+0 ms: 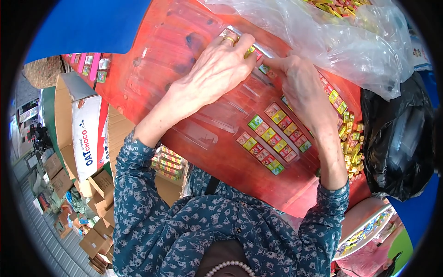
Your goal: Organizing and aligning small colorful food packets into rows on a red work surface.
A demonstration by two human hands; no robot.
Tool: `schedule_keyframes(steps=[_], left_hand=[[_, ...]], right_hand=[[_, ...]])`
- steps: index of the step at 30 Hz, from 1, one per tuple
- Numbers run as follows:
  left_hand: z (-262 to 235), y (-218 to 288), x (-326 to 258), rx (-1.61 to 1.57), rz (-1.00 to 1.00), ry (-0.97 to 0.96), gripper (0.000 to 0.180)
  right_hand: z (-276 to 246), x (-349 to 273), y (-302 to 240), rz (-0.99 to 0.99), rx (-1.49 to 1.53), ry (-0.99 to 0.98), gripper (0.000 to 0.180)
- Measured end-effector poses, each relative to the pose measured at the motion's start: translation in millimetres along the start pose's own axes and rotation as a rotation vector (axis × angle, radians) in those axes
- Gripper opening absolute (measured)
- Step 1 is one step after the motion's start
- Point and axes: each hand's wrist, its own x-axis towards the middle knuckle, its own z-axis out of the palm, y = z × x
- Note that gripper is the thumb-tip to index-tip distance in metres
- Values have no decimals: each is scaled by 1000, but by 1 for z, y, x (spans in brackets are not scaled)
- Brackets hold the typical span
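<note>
Spanning beneath both hands, red table (152, 69), broad and flat; clear plastic tray (221, 113) laid on it, thin, glossy, probably light and flexible, best steadied by its rim; large clear bag (350, 41) of small packets beyond right hand, soft and loose; black bag (399, 143) to its right; rows of small coloured packets (272, 138) seated in tray slots nearer the body than both hands; loose packets (350, 138) heaped just right of right forearm; left hand (217, 69) curled, fingers pinching a small yellow-green packet (249, 51), likely light, stiff, slightly slick, taken by its short edges; right hand (300, 83) fingertips pressed to tray, grip unclear; open tray slots under left forearm; table edge close to body.
</note>
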Motion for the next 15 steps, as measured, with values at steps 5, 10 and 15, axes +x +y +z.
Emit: schedule_keyframes(steps=[5,10,15], left_hand=[[-3,-5,-6,-4,-7,42,31],[-4,-20,-16,-151,-79,230,34],[-8,-27,-22,-155,-133,294,29]], right_hand=[[-6,-3,-3,-61,90,91,18],[9,11,-4,78,151,229,9],[18,17,-1,162,115,227,10]])
